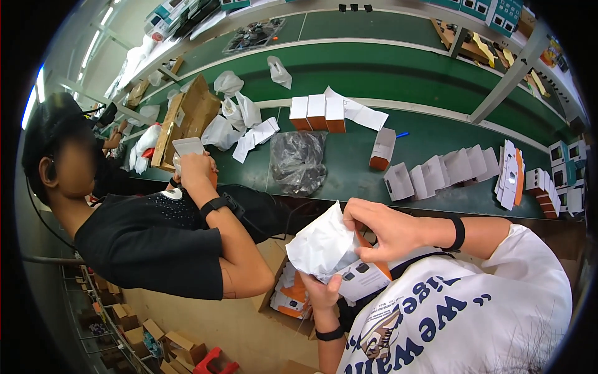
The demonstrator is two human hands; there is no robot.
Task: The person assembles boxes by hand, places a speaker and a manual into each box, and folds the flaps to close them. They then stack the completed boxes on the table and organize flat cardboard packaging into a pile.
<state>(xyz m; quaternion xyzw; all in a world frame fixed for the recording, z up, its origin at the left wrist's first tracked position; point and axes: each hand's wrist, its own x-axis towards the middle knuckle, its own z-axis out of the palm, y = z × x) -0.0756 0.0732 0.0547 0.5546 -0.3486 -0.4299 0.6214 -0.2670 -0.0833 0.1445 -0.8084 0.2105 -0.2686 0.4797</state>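
Note:
My left hand is closed around the lower end of a small white and orange box with pictures of a dark device on its side. A crumpled white plastic bag sticks out of the box's top end. My right hand is bent over the bag and the box opening, thumb and fingers curled at the bag's edge. Its fingertips are partly hidden, and so is whatever lies inside the bag. Both hands are in front of my body, off the table's near edge.
A co-worker at my left holds a small box. On the green table are open boxes, closed boxes, a dark plastic bag, white bags and a cardboard tray. A carton of flat boxes stands below.

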